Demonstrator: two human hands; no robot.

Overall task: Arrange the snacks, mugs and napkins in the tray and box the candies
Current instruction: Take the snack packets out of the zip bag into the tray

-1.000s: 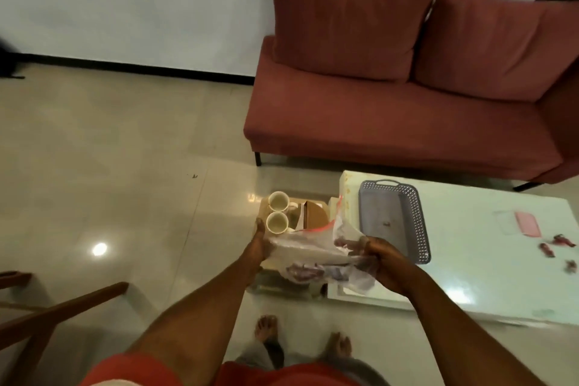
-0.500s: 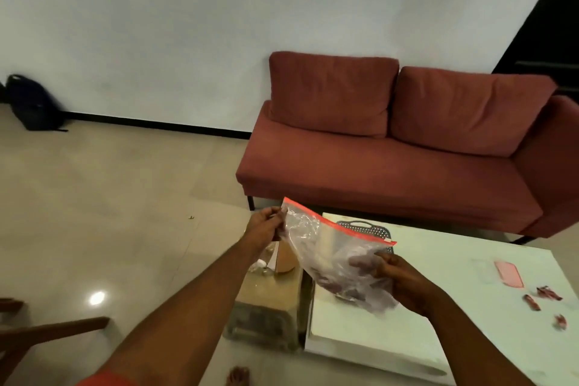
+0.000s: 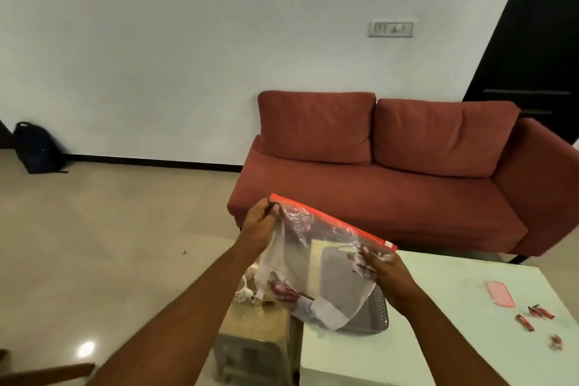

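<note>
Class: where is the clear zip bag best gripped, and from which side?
Pinch the red zip strip at its corners, coming from above: it is the stiff top edge of the zip bag, the packets sag below, and the left hand pinches one corner.

I see a zip bag (image 3: pixel 316 247) of clear, crinkled, shiny plastic with a red strip. The tray (image 3: pixel 380 307) looks like matt grey perforated plastic. The table (image 3: pixel 438 338) top is smooth, the sofa (image 3: pixel 391 197) matt red cloth, the floor (image 3: pixel 94 260) glossy.
</note>
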